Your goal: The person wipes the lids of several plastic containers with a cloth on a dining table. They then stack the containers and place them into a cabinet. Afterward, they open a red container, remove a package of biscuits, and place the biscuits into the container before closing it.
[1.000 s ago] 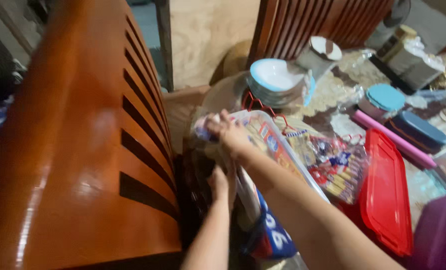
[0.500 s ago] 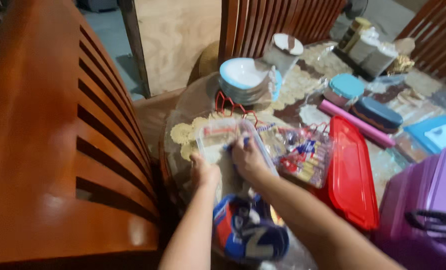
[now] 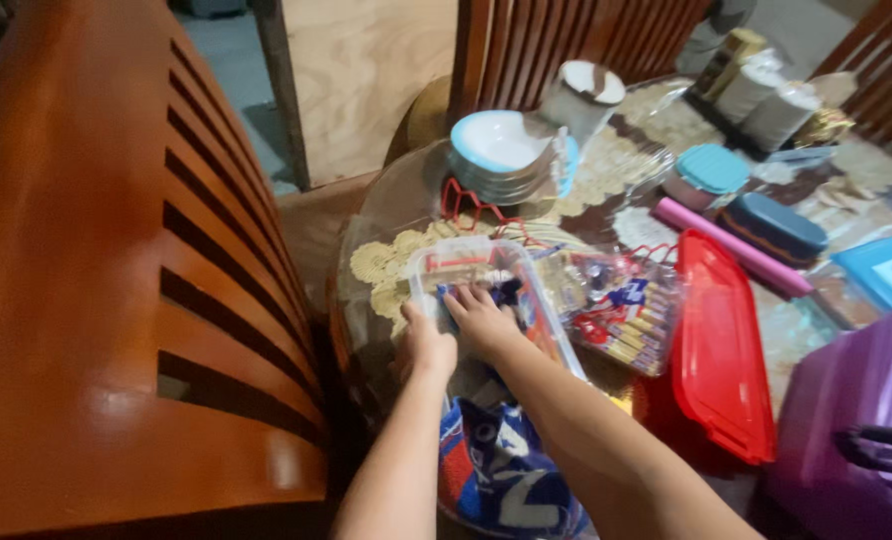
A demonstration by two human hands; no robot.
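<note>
Glass covers the round table point(image 3: 391, 215) below me, with cream lace doilies showing beneath it and slatted reddish-brown wooden chairs ringing it; the nearest chair back point(image 3: 116, 290) fills the left of my view, and a plywood panel point(image 3: 371, 80) stands beyond.

My left hand point(image 3: 426, 345) grips the near left edge of a clear rectangular plastic container point(image 3: 486, 290), fingers curled over its rim. My right hand point(image 3: 481, 315) reaches inside it, fingers bent down onto dark blue packets; whether they pinch anything I cannot tell. The container sits at the table's near edge, above a blue, red and white printed bag point(image 3: 501, 470) by my forearms.

Just right of it lies a clear bag of small wrapped sweets point(image 3: 616, 310) in red, blue and yellow, then a red rectangular plastic lid point(image 3: 721, 345). A stack of white bowls with blue rims point(image 3: 501, 155) stands farther back. A teal-lidded tub point(image 3: 711, 175), a dark blue oval box point(image 3: 771, 225) and a pink roll point(image 3: 726, 245) lie to the right, with a purple plastic case point(image 3: 846, 410) at the edge.
</note>
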